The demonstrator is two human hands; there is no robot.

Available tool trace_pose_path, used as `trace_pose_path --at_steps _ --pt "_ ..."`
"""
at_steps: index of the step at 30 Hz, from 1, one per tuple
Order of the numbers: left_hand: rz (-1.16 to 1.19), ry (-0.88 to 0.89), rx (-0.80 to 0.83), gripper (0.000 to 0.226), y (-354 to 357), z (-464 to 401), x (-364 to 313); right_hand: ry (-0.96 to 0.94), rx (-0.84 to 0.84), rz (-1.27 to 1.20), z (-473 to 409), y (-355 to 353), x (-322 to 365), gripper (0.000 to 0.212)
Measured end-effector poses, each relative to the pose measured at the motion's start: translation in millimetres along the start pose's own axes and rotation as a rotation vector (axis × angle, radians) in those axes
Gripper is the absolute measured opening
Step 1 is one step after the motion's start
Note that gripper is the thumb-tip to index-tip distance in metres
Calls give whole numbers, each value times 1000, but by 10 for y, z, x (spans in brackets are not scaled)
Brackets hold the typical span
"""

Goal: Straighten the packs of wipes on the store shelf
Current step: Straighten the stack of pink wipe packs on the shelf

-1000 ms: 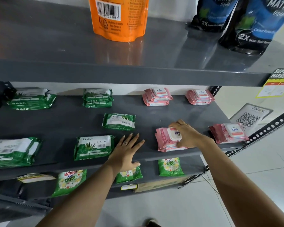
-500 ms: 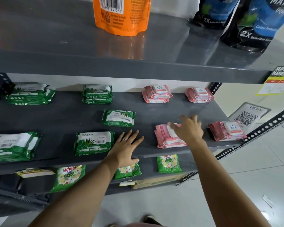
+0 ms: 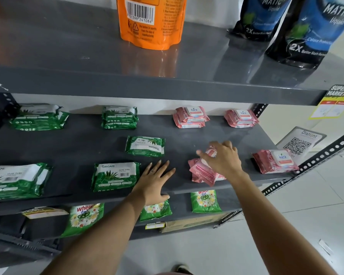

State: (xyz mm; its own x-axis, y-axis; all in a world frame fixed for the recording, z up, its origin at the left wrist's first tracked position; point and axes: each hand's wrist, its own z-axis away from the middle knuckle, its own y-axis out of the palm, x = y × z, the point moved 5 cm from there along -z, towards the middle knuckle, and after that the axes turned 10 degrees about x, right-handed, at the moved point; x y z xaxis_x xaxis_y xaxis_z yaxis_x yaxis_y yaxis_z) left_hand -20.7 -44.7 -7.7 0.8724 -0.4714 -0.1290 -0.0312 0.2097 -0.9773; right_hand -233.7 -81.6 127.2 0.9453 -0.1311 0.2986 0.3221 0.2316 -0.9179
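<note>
The right fingers point(image 3: 225, 148) curl over the far edge of the top pink pack point(image 3: 204, 168), thumb on its near-left side, so the right hand point(image 3: 222, 161) holds that pack from above. A second earlier the same hand lay over the pack's white lid with the pack flat and roughly square to the shelf point(image 3: 68, 147) edge; half a second ago the fingers were spread above it. Now the pack is turned askew, its near corner poking past the shelf lip, and a second pink pack shows beneath it, so this looks like a stack of two being twisted or lifted for realignment. My reading is that the straightening of this stack is under way, not finished.

The left fingers point(image 3: 161, 168) are spread wide and flat on bare shelf, holding nothing; the left hand point(image 3: 154, 179) has not shifted across the three pictures and seems only to brace.

Outward: the front Origami pack point(image 3: 115, 176) lies square just left of that hand. The pack behind it point(image 3: 145, 146) sits reversed, its label upside down, out of line with the others. The front-right Kara pack point(image 3: 275, 160) sits slightly rotated near the shelf's end. The back row, two green stacks point(image 3: 119, 117) and two pink stacks point(image 3: 191, 117), looks fairly tidy. Several packs probably need attention yet.
</note>
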Motion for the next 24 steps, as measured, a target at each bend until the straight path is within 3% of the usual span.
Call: trace_pose_path --at_steps 2,5,9,11,14,17,19,24 --pt "-3 1 9 93 2 8 -2 166 -65 85 -13 31 69 81" --pt "10 -5 19 93 -9 7 -5 280 20 233 -82 150 86 84" --pt "9 -2 20 93 -11 7 -12 34 114 267 -165 89 15 73" --pt "-4 -2 14 93 -10 10 -13 -95 118 266 -138 78 -18 80" --pt "-12 -7 -3 93 -10 9 -13 -3 -8 263 -98 29 -120 100" --pt "-7 -2 3 92 -17 20 -19 93 45 304 -138 46 -162 89" --pt "-5 -2 1 92 -15 20 -16 16 92 284 -175 48 -142 81" --pt "2 -1 -2 92 3 19 -16 -190 210 323 -208 23 -123 92"
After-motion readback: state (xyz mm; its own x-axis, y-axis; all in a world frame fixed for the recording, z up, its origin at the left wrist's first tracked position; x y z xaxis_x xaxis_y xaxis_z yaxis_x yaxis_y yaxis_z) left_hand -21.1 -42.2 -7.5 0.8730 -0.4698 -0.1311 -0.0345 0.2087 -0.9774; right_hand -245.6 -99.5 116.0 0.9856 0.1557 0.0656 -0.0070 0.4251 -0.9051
